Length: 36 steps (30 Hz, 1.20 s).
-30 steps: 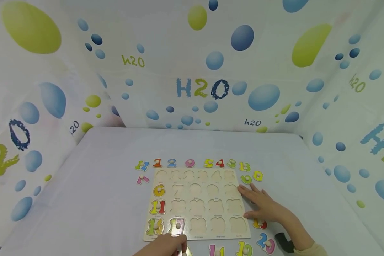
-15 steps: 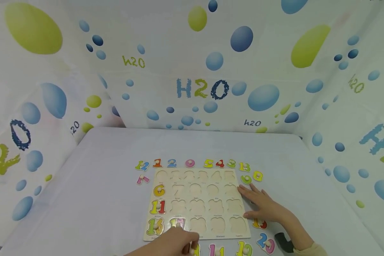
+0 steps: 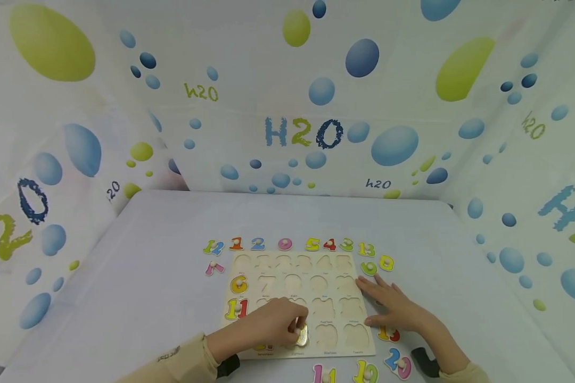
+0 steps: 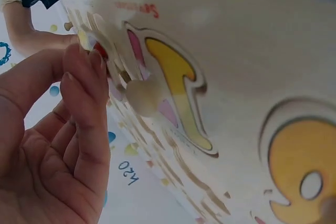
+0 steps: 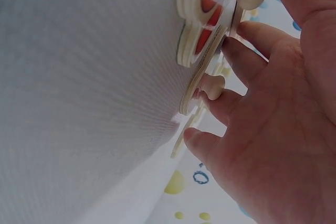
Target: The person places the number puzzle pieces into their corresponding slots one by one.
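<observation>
My left hand (image 3: pixel 280 322) pinches a number puzzle piece (image 3: pixel 303 336) over the board's bottom row, at the slot labelled Eighteen. Only a yellowish edge of that piece shows past the fingers. In the left wrist view the 17 piece (image 4: pixel 176 74) sits in its slot close by the fingertips, peg outward, with an orange-yellow 6 (image 4: pixel 302 156) beside it. My right hand (image 3: pixel 393 306) lies with fingers spread at the right edge of the wooden number board (image 3: pixel 311 346). Its fingers reach in among pegged pieces in the right wrist view, near a wooden peg (image 5: pixel 212 85).
The 6 (image 3: pixel 238 284) and 11 (image 3: pixel 236 308) fill slots in the left column. Loose number pieces ring the board: a 12 (image 3: pixel 213 247) and a pink 7 (image 3: pixel 214 267) at upper left, a 13 (image 3: pixel 366 249) at upper right, a 20 (image 3: pixel 397 364) and a 19 (image 3: pixel 366 372) at front right.
My left hand has lifted the piece from in front of the board and carried it forward and up onto the bottom row. The right hand stays in place.
</observation>
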Tool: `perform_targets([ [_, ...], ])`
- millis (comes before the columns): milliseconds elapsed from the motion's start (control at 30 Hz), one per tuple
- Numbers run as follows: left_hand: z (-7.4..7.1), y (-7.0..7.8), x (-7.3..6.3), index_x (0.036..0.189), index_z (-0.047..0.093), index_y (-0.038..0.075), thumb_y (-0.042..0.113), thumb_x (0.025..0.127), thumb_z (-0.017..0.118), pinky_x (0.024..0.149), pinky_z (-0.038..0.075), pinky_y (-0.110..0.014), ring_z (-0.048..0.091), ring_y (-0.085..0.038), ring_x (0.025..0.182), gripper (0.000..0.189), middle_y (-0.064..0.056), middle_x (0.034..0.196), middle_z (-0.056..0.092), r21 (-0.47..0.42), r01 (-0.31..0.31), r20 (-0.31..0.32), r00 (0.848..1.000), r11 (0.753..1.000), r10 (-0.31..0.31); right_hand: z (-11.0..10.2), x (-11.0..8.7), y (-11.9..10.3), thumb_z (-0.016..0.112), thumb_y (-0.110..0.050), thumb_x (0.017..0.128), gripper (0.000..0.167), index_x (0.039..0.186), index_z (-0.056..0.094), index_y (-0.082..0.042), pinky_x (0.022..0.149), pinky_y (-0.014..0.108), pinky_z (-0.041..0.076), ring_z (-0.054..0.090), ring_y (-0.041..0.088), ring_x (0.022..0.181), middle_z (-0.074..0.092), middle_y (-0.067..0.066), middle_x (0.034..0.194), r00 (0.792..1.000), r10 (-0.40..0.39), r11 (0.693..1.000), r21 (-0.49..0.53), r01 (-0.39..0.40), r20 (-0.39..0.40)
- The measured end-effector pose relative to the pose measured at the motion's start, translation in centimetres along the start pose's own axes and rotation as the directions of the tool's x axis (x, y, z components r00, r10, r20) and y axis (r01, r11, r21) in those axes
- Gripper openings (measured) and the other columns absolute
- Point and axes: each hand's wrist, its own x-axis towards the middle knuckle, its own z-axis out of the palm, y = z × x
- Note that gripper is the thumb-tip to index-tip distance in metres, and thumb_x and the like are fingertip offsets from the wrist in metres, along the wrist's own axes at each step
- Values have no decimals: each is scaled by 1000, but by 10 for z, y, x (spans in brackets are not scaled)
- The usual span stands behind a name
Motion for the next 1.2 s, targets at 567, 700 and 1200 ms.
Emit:
perform_targets([
  [567, 6, -9, 3, 67, 55, 15, 4, 74, 73, 46, 34, -17, 45, -1, 47, 22, 10, 53, 49, -305, 91, 38, 996, 948, -83, -1, 1, 0, 69, -52, 77, 89, 146, 32, -9, 99, 68, 4, 8, 46, 135, 29, 14, 148, 1000, -8, 999, -31, 7, -12],
  [700, 4, -11, 1, 75, 60, 15, 9, 78, 73, 46, 36, -17, 48, -2, 48, 14, 10, 56, 52, -342, 97, 74, 994, 935, -75, -1, 1, 0, 68, -51, 77, 89, 146, 31, -8, 99, 68, 4, 7, 46, 135, 29, 14, 149, 1000, -6, 1000, -23, 6, -8],
  [1200, -83, -127, -61, 109, 59, -6, 4, 88, 62, 60, 52, -30, 61, -18, 63, 24, -4, 70, 61, -471, 315, -162, 887, 824, -432, 1, 1, 2, 69, -52, 77, 90, 147, 31, -10, 99, 68, 4, 7, 46, 135, 29, 13, 149, 1000, 0, 1000, -16, 0, -5],
])
